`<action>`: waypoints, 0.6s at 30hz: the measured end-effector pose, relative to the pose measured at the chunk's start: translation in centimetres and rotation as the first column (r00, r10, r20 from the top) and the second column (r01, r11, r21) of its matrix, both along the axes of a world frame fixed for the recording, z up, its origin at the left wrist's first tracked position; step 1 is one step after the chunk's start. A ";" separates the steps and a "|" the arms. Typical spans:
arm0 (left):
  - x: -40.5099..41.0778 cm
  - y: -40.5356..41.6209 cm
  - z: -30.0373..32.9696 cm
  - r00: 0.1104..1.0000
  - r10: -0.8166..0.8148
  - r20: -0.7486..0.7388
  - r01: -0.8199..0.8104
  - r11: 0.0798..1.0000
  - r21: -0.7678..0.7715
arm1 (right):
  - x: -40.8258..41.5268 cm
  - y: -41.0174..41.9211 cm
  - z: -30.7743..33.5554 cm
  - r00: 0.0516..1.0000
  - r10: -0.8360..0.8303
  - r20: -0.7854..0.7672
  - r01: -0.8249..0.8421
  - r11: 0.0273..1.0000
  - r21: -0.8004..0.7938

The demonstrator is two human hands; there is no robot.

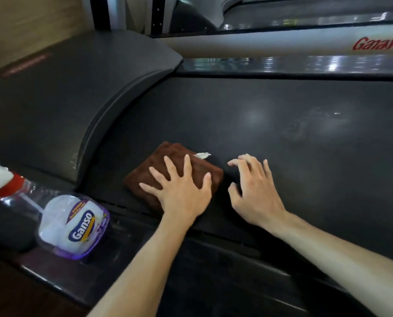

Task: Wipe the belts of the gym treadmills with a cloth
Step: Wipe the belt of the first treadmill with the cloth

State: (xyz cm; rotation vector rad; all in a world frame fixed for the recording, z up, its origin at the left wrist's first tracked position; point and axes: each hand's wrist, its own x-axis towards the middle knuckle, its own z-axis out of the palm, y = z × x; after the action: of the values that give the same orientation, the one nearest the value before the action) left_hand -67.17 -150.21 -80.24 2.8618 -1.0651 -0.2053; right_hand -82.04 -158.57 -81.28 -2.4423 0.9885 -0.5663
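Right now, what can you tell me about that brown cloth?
The cloth is dark brown, soft and plush-looking, folded into a thick, rough square with a small white tag at its far edge. It lies flat on the black belt, near the motor cover. The left hand presses on it with spread, straight fingers; the right hand rests beside it on the belt.

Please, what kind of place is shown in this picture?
Most likely a gym: a wide black treadmill belt with its curved dark motor cover, and a second treadmill behind it.
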 end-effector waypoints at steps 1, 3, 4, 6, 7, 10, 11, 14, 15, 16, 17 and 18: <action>0.7 -1.0 0.1 1.000 -0.030 0.000 0.030 1.000 -0.004 | 0.0 -0.2 -0.1 1.000 -0.013 -0.001 0.013 1.000 -0.001; 3.8 -2.4 0.6 0.998 -0.056 -0.017 0.056 0.998 0.010 | 0.1 -0.4 -0.4 0.999 -0.024 -0.036 0.023 1.000 -0.016; 5.7 -2.5 0.9 0.998 -0.036 -0.042 0.037 0.999 0.020 | 0.1 -0.3 -0.6 0.998 -0.024 -0.059 0.022 0.999 -0.030; 8.9 -1.6 1.2 0.995 0.065 -0.074 -0.064 0.998 0.024 | 0.0 -0.4 -0.9 0.997 -0.028 -0.073 0.024 0.999 -0.048; 9.8 -0.6 1.0 0.990 0.126 -0.068 -0.125 0.992 0.021 | 0.1 -0.4 -1.0 0.996 -0.029 -0.081 0.025 0.998 -0.053; 8.5 2.3 0.3 0.976 0.219 0.004 -0.219 0.975 0.020 | 0.2 -0.1 -0.9 0.991 -0.032 -0.130 0.025 0.998 -0.059; 7.0 2.6 0.1 0.974 0.225 0.018 -0.225 0.974 0.019 | 0.2 0.0 -0.9 0.989 -0.032 -0.143 0.023 0.998 -0.062; 3.6 1.4 -0.2 0.980 0.198 0.010 -0.198 0.980 0.021 | 0.3 0.1 -1.0 0.987 -0.022 -0.160 0.010 0.997 -0.078; 3.3 0.7 -0.1 0.986 0.168 0.004 -0.168 0.985 0.028 | 0.3 0.0 -1.0 0.986 -0.023 -0.165 0.010 0.997 -0.082; 3.6 0.0 -0.1 0.992 0.128 0.005 -0.128 0.991 0.029 | 0.2 0.0 -1.1 0.985 -0.025 -0.173 0.010 0.996 -0.083; 4.5 -0.6 0.0 0.996 0.088 0.011 -0.088 0.996 0.021 | 0.2 -0.1 -1.2 0.984 -0.028 -0.175 0.013 0.996 -0.086; 5.9 -1.1 0.1 0.998 0.063 0.016 -0.063 0.998 0.010 | 0.1 -0.2 -1.2 0.985 -0.029 -0.170 0.015 0.996 -0.087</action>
State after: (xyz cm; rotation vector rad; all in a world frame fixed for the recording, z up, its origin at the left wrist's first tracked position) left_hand -61.24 -151.34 -80.12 2.9056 -0.9773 -0.1850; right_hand -81.97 -158.73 -82.44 -2.5944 1.0808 -0.4189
